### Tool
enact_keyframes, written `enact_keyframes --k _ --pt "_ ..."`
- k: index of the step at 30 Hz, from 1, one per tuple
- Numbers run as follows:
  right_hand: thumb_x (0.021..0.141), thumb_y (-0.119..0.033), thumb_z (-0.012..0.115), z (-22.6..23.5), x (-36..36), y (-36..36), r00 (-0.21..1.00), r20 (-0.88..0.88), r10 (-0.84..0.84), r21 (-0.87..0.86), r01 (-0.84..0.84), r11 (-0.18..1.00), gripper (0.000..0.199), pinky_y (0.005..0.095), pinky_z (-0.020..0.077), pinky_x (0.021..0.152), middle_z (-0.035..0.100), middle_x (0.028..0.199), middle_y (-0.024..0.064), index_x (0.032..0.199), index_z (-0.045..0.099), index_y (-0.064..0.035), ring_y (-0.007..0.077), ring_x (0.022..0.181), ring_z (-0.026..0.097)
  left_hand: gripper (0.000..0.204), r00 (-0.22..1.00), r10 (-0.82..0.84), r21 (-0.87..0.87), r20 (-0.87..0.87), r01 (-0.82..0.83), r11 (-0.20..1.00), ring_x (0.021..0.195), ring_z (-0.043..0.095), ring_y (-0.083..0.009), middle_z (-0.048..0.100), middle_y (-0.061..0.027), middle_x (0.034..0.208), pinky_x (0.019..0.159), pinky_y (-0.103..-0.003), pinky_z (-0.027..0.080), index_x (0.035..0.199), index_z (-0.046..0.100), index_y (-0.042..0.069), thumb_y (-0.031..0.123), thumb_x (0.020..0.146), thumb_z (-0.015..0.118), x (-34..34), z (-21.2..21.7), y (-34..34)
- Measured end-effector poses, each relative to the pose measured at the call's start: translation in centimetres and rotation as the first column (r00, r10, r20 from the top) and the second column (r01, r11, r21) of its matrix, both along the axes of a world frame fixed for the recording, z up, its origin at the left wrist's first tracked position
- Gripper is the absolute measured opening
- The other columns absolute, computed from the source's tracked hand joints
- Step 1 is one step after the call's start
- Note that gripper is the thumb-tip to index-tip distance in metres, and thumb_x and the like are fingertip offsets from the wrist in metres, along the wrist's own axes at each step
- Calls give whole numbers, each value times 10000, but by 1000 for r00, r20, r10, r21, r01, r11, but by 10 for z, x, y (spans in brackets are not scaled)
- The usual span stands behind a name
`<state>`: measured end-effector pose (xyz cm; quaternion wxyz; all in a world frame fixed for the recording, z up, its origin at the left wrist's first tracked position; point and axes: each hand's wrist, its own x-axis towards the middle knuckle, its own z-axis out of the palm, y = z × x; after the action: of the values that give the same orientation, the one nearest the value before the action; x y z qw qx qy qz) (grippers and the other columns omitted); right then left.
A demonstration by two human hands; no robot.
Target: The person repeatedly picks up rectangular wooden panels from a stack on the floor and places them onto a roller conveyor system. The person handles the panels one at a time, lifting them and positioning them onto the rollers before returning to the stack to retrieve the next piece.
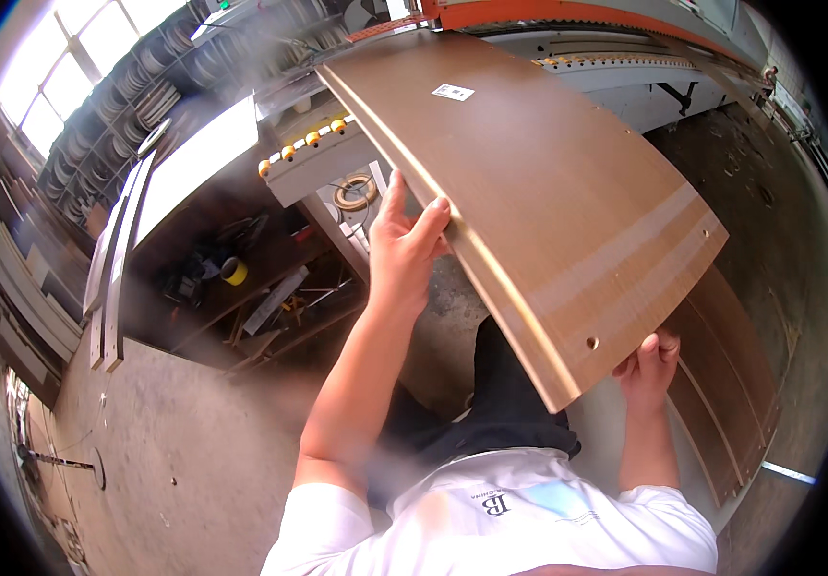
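A large brown wood-look panel (539, 173) with drilled holes and a small white label (453, 92) stretches from in front of my body toward the machine at the back. My left hand (404, 240) grips its left long edge, thumb on top and the other fingers partly hidden by the edge. My right hand (651, 368) holds the near short edge close to the right corner, its fingers curled at the rim and partly under the panel. The panel's far end lies at the orange-topped machine (519, 13).
Yellow rollers (313, 139) line a support arm left of the panel. A workbench (198, 168) with a white top and tools on its shelf stands at left, long strips (116, 269) beside it. More brown panels (721, 384) lie at right. Coiled edging rolls (135, 101) fill a back rack.
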<state>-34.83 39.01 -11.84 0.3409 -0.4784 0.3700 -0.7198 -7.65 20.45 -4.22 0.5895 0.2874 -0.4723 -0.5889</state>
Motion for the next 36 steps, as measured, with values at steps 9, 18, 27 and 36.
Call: enact_keyframes --k 9,18,27,36 --pt "1045 -328 644 -8 -46 -19 979 102 -178 49 174 984 315 245 523 585 715 809 55 990 699 -23 115 655 649 731 984 -170 0 42 171 985 820 697 -132 702 -58 1021 733 -310 611 1622 230 35 146 1022 633 -66 -9 -32" --pt "1021 -240 679 -67 -89 2 919 -252 -303 275 369 888 276 266 552 823 772 1024 66 1163 677 -3 113 900 703 554 912 -403 198 77 382 903 795 701 -187 731 -123 991 772 -347 586 1530 385 14 242 1061 572 -110 -99 8" --pt "947 -437 687 -183 -180 101 261 -936 -237 205 950 236 387 422 557 885 768 1093 61 1247 701 -193 299 995 720 292 684 -380 -99 623 551 828 794 688 -146 727 -94 937 734 -288 565 1232 651 -11 -15 940 642 -122 -282 164" --pt "808 -579 785 -173 -306 161 232 -963 137 240 970 48 992 421 326 1235 412 1620 113 1561 393 -65 298 1492 380 191 612 -603 154 512 625 765 865 718 -144 755 -110 940 764 -267 556 1135 704 -20 -18 950 655 -117 -276 141"
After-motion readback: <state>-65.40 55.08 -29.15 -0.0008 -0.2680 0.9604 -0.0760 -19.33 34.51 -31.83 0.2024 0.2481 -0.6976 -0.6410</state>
